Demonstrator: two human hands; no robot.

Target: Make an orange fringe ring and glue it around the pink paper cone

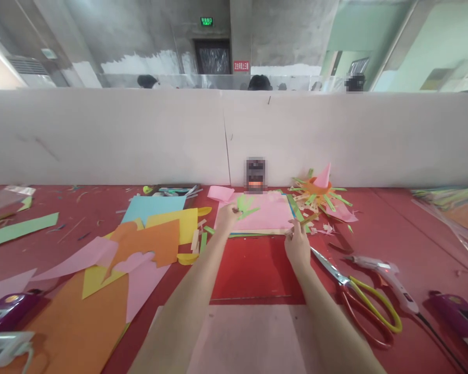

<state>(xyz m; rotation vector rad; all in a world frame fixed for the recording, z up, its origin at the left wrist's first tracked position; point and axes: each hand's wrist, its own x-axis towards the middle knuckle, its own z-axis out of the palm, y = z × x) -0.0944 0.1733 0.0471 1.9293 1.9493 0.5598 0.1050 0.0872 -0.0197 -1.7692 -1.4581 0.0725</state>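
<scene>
My left hand (229, 217) is closed in a pinch on a light green paper cutout (246, 206) with several finger-like strips. It is over a stack of pink paper sheets (269, 210). Further right, my right hand (297, 243) is closed, its fingertips pinching a thin olive paper strip (310, 218) at the stack's right corner. Beyond that hand stands an orange paper piece (315, 186) ringed with green strips, with a pink paper cone (323, 176) on top. A red board (251, 267) lies between my forearms.
Scissors (347, 283) with red and yellow handles and a glue gun (390, 272) lie at the right. Orange paper (152, 244), yellow paper (189, 221) and blue paper (154, 209) spread at the left. A white partition (140, 137) borders the red table's far edge.
</scene>
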